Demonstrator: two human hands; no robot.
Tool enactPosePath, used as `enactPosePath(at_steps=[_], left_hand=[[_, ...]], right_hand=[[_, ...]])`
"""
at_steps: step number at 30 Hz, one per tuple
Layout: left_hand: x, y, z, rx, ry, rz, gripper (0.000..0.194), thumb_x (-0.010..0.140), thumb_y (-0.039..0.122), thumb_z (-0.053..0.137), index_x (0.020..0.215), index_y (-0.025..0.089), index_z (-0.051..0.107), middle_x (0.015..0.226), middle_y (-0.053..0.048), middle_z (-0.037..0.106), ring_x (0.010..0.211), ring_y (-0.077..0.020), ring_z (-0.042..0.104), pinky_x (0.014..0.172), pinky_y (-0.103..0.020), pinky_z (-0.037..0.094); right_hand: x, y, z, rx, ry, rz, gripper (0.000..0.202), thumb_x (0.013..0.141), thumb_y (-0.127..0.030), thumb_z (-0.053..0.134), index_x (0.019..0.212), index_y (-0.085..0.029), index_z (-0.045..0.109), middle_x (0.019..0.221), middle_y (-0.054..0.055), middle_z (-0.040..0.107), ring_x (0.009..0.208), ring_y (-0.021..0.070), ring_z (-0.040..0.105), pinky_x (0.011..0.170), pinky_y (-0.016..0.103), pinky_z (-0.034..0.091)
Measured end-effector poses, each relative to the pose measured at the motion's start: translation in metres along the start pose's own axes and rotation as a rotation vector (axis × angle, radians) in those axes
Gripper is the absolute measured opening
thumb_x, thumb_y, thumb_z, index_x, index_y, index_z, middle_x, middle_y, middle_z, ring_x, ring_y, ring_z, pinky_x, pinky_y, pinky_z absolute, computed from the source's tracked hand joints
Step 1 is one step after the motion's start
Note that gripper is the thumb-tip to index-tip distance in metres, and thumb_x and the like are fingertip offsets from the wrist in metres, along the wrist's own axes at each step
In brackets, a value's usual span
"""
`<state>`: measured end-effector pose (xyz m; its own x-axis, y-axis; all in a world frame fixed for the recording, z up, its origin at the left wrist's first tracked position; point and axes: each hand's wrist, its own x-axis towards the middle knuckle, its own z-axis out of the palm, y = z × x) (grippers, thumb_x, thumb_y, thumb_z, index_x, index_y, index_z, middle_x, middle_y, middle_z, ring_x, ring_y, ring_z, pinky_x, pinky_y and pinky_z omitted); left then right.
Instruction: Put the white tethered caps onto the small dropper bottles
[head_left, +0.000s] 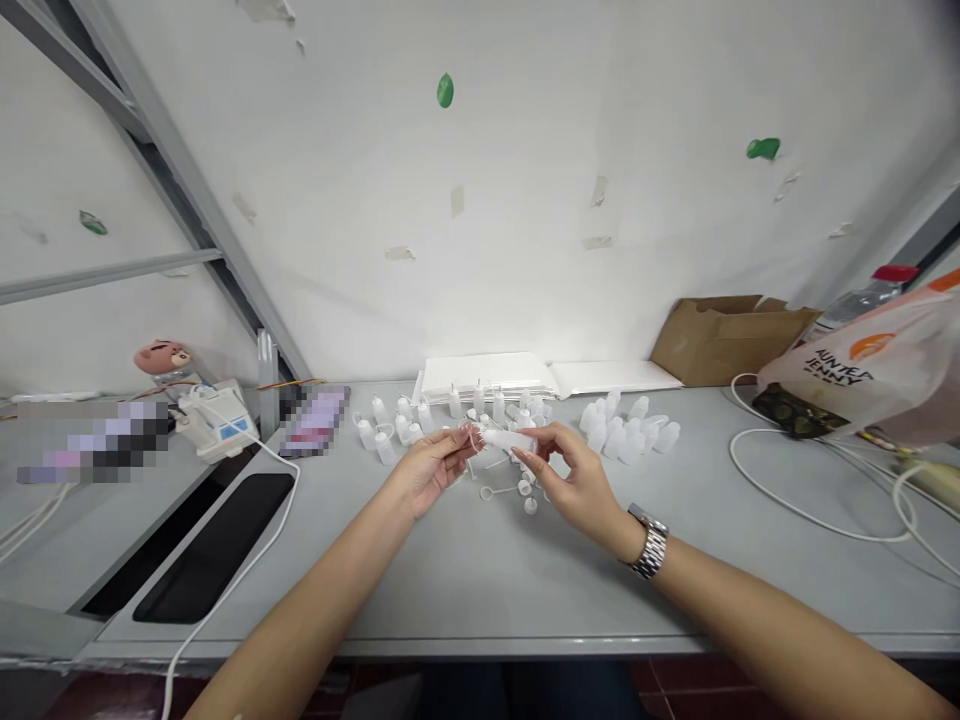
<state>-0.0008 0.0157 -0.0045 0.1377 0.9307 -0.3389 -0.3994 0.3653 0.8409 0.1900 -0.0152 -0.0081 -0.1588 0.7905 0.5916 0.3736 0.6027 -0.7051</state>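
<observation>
Above the middle of the grey table, my right hand [571, 478] pinches a small translucent white bottle [510, 440] that lies tilted on its side. My left hand [435, 468] has its fingers closed at the bottle's neck end, on a small clear part whose shape is hard to make out. Small white caps [530, 506], one with a ring strap [487, 493], lie below the hands. Several bottles with thin tips [385, 447] stand to the left and behind. A heap of bottles without tips [628, 438] lies on the right.
White sheets [487, 376] lie against the back wall. A cardboard box [724, 340], a plastic bag [870, 370] and a white cable [795, 520] are on the right. A black pad [215, 548], a phone [316, 420] and a power strip [217, 420] are on the left.
</observation>
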Motion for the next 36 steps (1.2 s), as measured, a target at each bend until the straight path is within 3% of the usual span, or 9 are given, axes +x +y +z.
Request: enactPosePath(at_steps=[12, 28, 32, 36], left_hand=[[0.002, -0.001, -0.004, 0.123, -0.034, 0.078, 0.025, 0.06, 0.034, 0.074, 0.076, 0.015, 0.069, 0.08, -0.008, 0.07, 0.077, -0.0144, 0.062, 0.061, -0.019, 0.041], [0.0, -0.003, 0.002, 0.397, 0.078, 0.236, 0.023, 0.057, 0.037, 0.073, 0.066, 0.016, 0.07, 0.07, -0.006, 0.069, 0.072, -0.0158, 0.061, 0.055, -0.022, 0.035], [-0.002, -0.003, 0.005, 0.441, 0.09, 0.262, 0.022, 0.057, 0.035, 0.073, 0.067, 0.015, 0.07, 0.065, -0.006, 0.068, 0.068, -0.016, 0.06, 0.052, -0.022, 0.033], [-0.004, -0.003, 0.007, 0.421, 0.103, 0.276, 0.025, 0.059, 0.038, 0.071, 0.069, 0.015, 0.07, 0.07, -0.007, 0.069, 0.074, -0.0171, 0.061, 0.053, -0.021, 0.033]], right_hand=[[0.0, 0.0, -0.001, -0.003, -0.003, -0.021, 0.018, 0.084, -0.031, 0.051, 0.098, -0.021, 0.057, 0.076, 0.003, 0.056, 0.067, 0.0148, 0.052, 0.065, 0.031, 0.045], [0.002, 0.001, -0.003, -0.033, -0.048, -0.001, 0.013, 0.083, -0.031, 0.053, 0.088, -0.02, 0.058, 0.07, 0.002, 0.055, 0.065, 0.0144, 0.051, 0.062, 0.03, 0.043], [0.002, 0.003, -0.001, -0.006, -0.053, 0.036, 0.016, 0.082, -0.033, 0.054, 0.088, -0.019, 0.058, 0.072, 0.003, 0.057, 0.066, 0.0146, 0.052, 0.062, 0.029, 0.043], [0.004, 0.003, 0.001, 0.08, -0.057, 0.165, 0.019, 0.08, -0.036, 0.055, 0.087, -0.018, 0.059, 0.074, 0.004, 0.058, 0.068, 0.0149, 0.053, 0.063, 0.029, 0.044]])
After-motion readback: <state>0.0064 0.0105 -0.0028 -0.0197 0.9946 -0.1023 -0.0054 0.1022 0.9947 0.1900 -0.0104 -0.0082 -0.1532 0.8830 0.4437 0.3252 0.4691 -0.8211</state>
